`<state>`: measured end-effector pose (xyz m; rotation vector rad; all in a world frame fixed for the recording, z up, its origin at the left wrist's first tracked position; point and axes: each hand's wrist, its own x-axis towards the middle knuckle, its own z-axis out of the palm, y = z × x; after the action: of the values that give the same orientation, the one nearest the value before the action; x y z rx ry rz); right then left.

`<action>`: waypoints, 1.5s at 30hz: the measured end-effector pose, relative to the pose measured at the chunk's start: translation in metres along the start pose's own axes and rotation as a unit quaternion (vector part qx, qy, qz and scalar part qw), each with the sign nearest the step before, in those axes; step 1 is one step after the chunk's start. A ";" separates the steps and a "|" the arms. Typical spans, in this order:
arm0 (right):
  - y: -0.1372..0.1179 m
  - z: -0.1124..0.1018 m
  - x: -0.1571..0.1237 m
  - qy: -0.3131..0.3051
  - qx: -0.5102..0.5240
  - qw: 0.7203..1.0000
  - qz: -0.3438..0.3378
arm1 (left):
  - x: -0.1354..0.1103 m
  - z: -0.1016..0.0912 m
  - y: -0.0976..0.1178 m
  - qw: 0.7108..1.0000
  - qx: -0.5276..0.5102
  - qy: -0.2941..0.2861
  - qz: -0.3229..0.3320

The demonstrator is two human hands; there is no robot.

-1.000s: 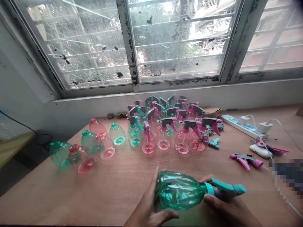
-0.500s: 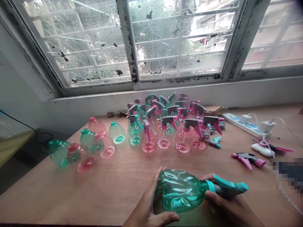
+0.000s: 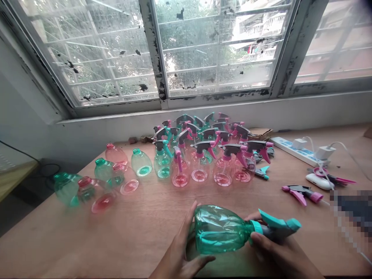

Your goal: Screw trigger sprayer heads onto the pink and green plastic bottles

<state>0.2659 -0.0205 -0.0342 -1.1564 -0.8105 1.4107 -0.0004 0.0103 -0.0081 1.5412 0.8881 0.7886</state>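
Observation:
A clear green spray bottle (image 3: 219,230) lies sideways above the table's front part, its base to the left and its teal and grey trigger head (image 3: 279,224) to the right. My left hand (image 3: 181,246) cups the base, fingers behind it and thumb below. At the neck, my right hand (image 3: 276,248) pinches the teal collar (image 3: 257,228) between thumb and fingers. Part of the right hand's fingers is hidden behind the head.
Several pink and green spray bottles with heads (image 3: 200,162) stand in a group beneath the window. To their left are several headless bottles (image 3: 141,162). Loose trigger heads (image 3: 302,193), a white mouse-like object (image 3: 319,181) and a power strip (image 3: 296,150) lie on the right.
The bottle has turned a little about its long axis between my hands. The whole scene has shifted slightly left in view.

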 end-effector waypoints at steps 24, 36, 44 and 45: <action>-0.018 0.004 -0.007 -0.029 -0.023 0.999 -0.032 | -0.001 -0.007 0.004 1.000 0.010 -0.011 -0.021; -0.017 0.003 -0.008 -0.066 -0.020 0.998 -0.008 | 0.001 -0.003 0.003 1.000 0.010 0.023 -0.018; -0.014 0.006 -0.009 -0.017 -0.009 1.000 -0.005 | 0.001 0.000 0.005 0.999 -0.041 0.005 -0.029; -0.015 0.007 -0.009 -0.012 -0.006 1.000 -0.005 | 0.001 -0.001 0.005 0.998 -0.049 0.000 -0.025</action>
<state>0.2637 -0.0261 -0.0166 -1.1442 -0.8422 1.4158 -0.0001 0.0117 -0.0028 1.4279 0.8720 0.7843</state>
